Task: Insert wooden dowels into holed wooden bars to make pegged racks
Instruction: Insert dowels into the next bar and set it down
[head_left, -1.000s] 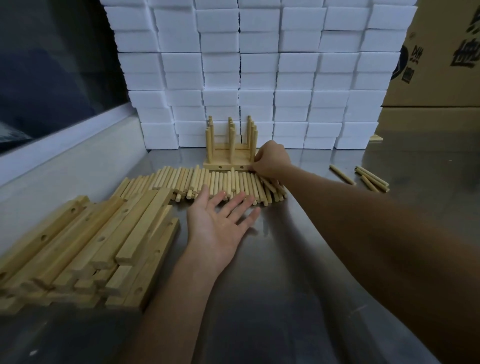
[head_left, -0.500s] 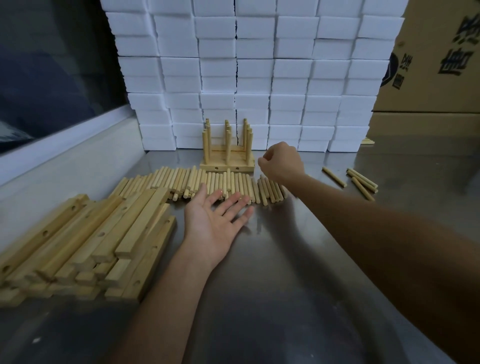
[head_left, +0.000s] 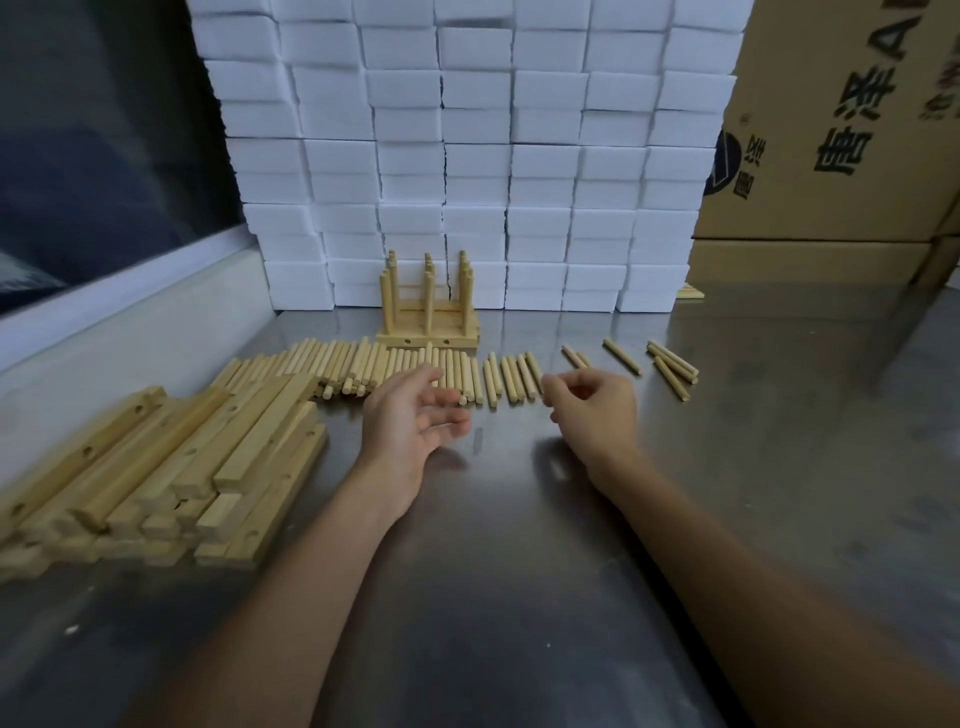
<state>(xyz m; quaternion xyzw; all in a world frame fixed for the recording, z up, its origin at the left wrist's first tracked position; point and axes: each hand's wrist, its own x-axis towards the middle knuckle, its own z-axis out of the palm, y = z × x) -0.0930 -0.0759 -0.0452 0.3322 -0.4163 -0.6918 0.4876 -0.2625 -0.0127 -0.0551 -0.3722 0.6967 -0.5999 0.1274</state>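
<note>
Left hand (head_left: 410, 421) loosely spread, right hand (head_left: 592, 410) loosely curled, both holding nothing | dowels (head_left: 395, 366) ahead, bars (head_left: 171, 467) left | bare table (head_left: 519, 571) nearer.

Dowels (head_left: 395, 366) before rack (head_left: 428, 317), bars (head_left: 171, 467) at left

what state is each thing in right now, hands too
left hand: open, holds nothing
right hand: fingers loosely curled, holds nothing
pegged racks: assembled, dowels upright
loose dowels: lying flat in a row
holed bars: piled flat, holes unfilled
</note>
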